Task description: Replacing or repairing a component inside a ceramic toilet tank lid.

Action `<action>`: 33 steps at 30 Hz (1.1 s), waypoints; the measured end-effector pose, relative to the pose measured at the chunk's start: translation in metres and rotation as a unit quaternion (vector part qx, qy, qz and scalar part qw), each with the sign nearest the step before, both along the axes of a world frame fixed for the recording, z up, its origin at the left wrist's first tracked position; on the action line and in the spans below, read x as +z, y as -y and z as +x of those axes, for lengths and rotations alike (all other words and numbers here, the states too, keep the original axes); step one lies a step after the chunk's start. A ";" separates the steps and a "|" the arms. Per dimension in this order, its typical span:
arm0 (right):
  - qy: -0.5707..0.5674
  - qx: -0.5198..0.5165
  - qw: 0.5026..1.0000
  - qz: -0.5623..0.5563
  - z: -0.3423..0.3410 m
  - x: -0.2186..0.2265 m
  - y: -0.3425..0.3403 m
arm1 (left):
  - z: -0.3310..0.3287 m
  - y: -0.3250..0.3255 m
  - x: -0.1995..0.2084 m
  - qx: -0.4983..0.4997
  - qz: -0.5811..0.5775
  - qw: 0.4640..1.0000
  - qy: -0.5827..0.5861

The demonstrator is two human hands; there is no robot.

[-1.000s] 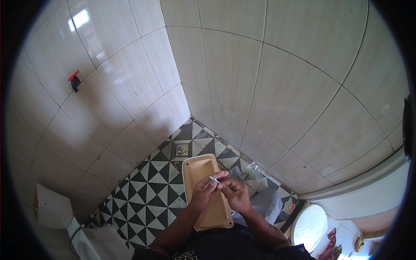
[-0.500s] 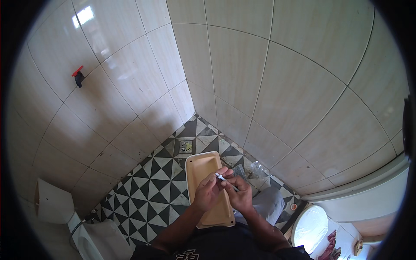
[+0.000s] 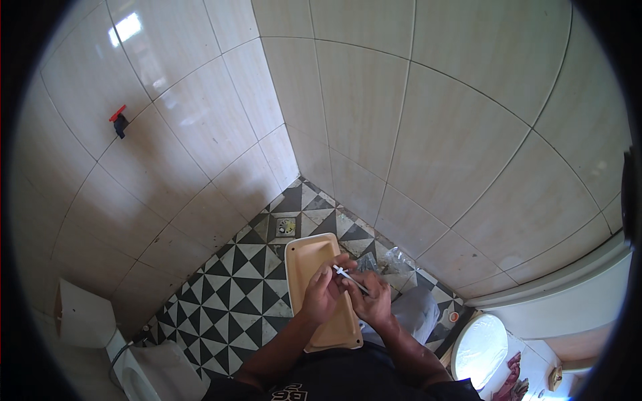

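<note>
My right hand (image 3: pixel 371 298) is closed on a thin rod with a white plastic fitting (image 3: pixel 341 271) at its upper end. The rod slants up to the left, toward my other hand. My left hand (image 3: pixel 321 299) is cupped close around the white end, its thumb standing apart from the fingers behind. Whether those fingers touch the fitting is hard to make out. Below both hands lies a long, hollow tan piece with a white rim (image 3: pixel 292 267) and small dark holes at its corners. My hands and forearms cover part of it.
Clear plastic wrapping (image 3: pixel 396 258) lies on the patterned floor beside my grey-clothed leg (image 3: pixel 413 315). A floor drain (image 3: pixel 285 227) sits near the corner. White sanitary ware (image 3: pixel 160 367) stands at left; a white round lid (image 3: pixel 479 349) is at right. A red-handled tap (image 3: pixel 119 121) juts from the left wall.
The white end of the rod has come slightly away from my left thumb, and more of the fitting shows. Otherwise my hands stay over the tan piece.
</note>
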State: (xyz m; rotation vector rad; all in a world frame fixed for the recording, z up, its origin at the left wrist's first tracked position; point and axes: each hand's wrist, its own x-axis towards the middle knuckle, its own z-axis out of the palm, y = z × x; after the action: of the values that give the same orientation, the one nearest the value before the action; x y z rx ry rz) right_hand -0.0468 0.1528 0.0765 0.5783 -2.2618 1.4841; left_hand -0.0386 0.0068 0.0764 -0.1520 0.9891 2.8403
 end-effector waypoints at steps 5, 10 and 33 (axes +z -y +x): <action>0.103 0.018 0.990 -0.090 0.005 -0.015 0.000 | -0.002 0.007 -0.022 -0.004 -0.089 0.996 -0.033; -0.063 -0.022 0.995 0.073 0.000 -0.010 0.000 | -0.008 0.011 -0.054 0.008 -0.141 0.990 -0.030; 0.246 0.065 0.945 -0.204 0.003 -0.018 -0.006 | -0.005 0.003 -0.008 -0.020 -0.032 0.999 -0.022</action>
State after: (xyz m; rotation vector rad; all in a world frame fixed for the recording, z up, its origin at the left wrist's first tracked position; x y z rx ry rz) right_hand -0.0442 0.1585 0.0584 0.2483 -2.1682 2.2970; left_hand -0.0431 0.0039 0.0682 -0.0743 1.0810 2.7878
